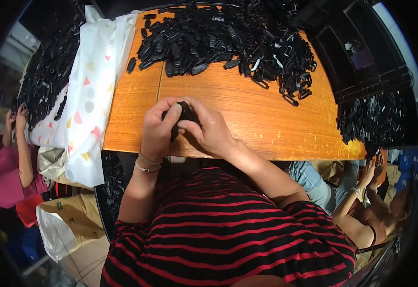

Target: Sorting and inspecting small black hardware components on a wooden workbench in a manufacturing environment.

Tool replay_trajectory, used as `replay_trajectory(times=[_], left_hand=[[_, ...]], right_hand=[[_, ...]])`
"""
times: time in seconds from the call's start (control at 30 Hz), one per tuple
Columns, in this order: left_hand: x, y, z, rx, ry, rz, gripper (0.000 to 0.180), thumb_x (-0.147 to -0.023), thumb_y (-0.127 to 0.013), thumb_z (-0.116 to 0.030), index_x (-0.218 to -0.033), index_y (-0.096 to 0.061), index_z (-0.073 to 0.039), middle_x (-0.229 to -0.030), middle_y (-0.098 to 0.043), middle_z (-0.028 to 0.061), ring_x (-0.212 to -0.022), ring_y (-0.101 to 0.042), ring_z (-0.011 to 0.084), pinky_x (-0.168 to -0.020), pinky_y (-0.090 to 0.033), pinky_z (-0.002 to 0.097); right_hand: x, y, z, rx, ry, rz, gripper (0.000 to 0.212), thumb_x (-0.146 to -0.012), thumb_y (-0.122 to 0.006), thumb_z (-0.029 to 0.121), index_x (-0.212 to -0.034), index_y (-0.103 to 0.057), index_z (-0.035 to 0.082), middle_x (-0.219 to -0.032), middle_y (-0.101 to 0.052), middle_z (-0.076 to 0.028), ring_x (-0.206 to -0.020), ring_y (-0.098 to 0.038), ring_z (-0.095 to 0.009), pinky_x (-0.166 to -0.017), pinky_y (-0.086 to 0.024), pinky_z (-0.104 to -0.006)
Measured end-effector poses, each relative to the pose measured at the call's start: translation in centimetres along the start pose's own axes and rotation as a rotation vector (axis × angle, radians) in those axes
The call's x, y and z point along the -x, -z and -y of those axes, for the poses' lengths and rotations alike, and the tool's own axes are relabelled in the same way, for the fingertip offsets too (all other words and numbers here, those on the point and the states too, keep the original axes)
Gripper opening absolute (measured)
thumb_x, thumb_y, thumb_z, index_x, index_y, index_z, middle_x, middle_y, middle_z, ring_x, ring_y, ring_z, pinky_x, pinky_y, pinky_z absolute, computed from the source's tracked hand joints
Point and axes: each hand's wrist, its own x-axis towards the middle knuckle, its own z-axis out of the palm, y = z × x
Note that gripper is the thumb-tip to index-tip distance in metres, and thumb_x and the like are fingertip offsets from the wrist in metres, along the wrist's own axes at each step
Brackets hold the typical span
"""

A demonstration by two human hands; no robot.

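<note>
Head view: a glossy wood-grain counter fills the middle, a heap of black plastic clip-like pieces across its far side. A patterned white sheet runs along its left edge; a brown paper bag stands lower left. Above the counter's near edge, left hand and right hand pinch a dark piece between their fingers.

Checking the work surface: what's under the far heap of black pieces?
The heap lies on the wooden tabletop, which shows along its near edge. Lower pieces and the wood beneath are covered.
</note>
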Motion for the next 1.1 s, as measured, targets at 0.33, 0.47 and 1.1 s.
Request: replay_trajectory(times=[0.33, 0.47, 1.1], left_hand=[[2.9, 3.2, 0.0, 0.022, 0.076, -0.113, 0.021, -0.095, -0.058, -0.019, -0.101, -0.065, -0.001, -0.085, -0.063, 0.0003, -0.075, -0.054, 0.007, -0.068, -0.045, 0.0223], [8.0, 6.1, -2.3, -0.037, 0.222, -0.273, 0.018, -0.097, -0.054, -0.014, -0.1, -0.065, -0.001, -0.085, -0.063, 0.0026, -0.072, -0.055, 0.008, -0.065, -0.044, 0.022], [-8.9, 1.8, 0.7, -1.266, -0.659, -0.193, 0.038, -0.082, -0.07, -0.012, -0.118, -0.061, -0.009, -0.112, -0.06, 0.0133, -0.105, -0.057, 0.032, -0.089, -0.048, 0.0396]], right_hand=[[0.6, -3.8, 0.8, -0.313, 0.056, 0.038, 0.043, -0.088, -0.067, 0.009, -0.128, -0.052, 0.003, -0.087, -0.065, -0.012, -0.073, -0.065, -0.021, -0.068, -0.052, -0.0335], [0.6, -1.0, 0.9, -0.134, -0.008, 0.446, 0.044, -0.087, -0.071, 0.014, -0.127, -0.057, 0.005, -0.087, -0.067, -0.013, -0.077, -0.067, -0.02, -0.071, -0.052, -0.0333], [-2.5, 12.2, -8.1, 0.94, -0.287, -0.299, 0.028, -0.083, -0.074, 0.026, -0.091, -0.061, 0.002, -0.086, -0.068, -0.016, -0.075, -0.067, -0.035, -0.065, -0.052, -0.0424]])
